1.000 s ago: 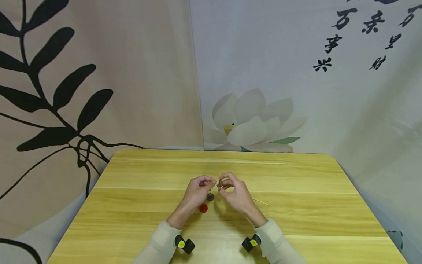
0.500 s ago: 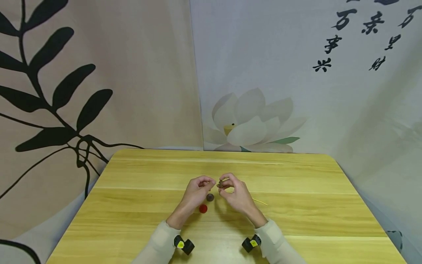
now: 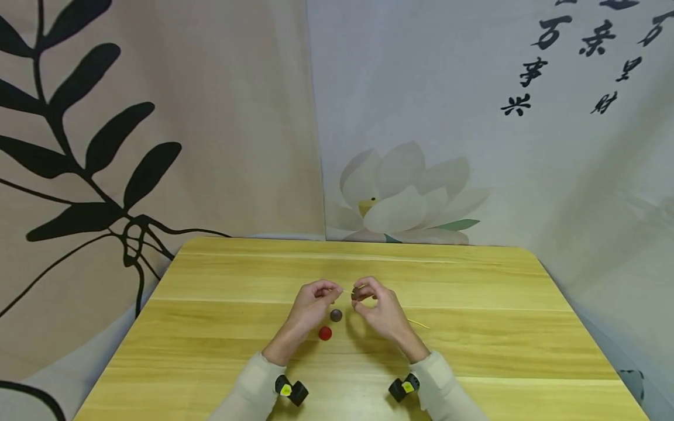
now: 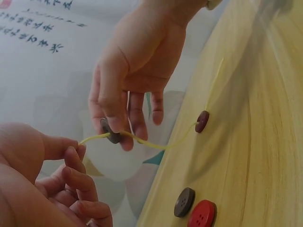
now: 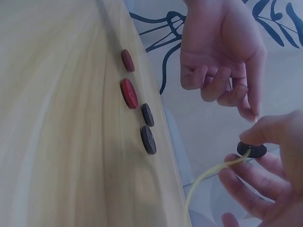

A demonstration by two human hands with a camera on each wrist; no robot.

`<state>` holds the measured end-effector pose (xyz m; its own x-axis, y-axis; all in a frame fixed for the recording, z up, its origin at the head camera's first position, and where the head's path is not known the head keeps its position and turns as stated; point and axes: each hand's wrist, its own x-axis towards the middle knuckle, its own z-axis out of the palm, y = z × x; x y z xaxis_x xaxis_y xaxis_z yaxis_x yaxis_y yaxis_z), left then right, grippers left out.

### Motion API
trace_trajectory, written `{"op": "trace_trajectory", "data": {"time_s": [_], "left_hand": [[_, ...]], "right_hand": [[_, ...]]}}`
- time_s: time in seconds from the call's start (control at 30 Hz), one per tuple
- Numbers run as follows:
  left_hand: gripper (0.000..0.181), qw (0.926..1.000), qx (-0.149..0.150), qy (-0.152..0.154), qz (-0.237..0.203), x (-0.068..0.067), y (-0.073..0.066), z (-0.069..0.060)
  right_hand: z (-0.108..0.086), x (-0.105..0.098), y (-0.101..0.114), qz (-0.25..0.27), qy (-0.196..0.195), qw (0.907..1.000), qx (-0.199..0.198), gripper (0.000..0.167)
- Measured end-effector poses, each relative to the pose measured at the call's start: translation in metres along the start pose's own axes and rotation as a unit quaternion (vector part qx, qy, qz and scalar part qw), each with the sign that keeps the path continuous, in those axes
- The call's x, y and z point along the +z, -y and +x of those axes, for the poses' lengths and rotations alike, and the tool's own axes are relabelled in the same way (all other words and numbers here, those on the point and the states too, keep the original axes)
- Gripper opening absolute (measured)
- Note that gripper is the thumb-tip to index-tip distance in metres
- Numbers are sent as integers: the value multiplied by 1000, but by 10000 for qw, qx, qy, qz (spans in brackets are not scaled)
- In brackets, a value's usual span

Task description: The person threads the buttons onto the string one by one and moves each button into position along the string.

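My left hand (image 3: 310, 305) pinches the tip of a thin yellow cord (image 4: 94, 137) between thumb and finger. Facing it, my right hand (image 3: 387, 314) holds a dark round button (image 4: 111, 132) by thumb and fingertips. The cord runs through that button, seen from the other side as a dark disc (image 5: 252, 150) in the right wrist view. Further along the cord is a dark red button (image 4: 202, 121). On the table, near the left hand, lie a dark button (image 3: 336, 316) and a red button (image 3: 325, 333).
The wooden table (image 3: 474, 327) reaches back to a printed cloth (image 3: 237, 117). The cord's far part (image 3: 418, 323) shows right of the right wrist. In the right wrist view, another dark button (image 5: 147, 115) and a small dark red button (image 5: 128, 60) lie on the table.
The hands have drawn slightly apart, the right one moving right with its button. A short stretch of yellow cord now shows between them.
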<state>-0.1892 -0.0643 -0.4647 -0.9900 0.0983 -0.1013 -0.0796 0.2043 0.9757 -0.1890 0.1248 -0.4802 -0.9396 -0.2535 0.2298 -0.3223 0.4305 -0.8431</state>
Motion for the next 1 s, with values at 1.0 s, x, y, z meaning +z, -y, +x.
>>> {"op": "trace_trajectory", "data": {"time_s": [1.0], "left_hand": [[24, 9997, -49, 27, -238, -8, -2, -2]], "right_hand": [[-6, -13, -18, -204, -122, 9994, 250, 29]]}}
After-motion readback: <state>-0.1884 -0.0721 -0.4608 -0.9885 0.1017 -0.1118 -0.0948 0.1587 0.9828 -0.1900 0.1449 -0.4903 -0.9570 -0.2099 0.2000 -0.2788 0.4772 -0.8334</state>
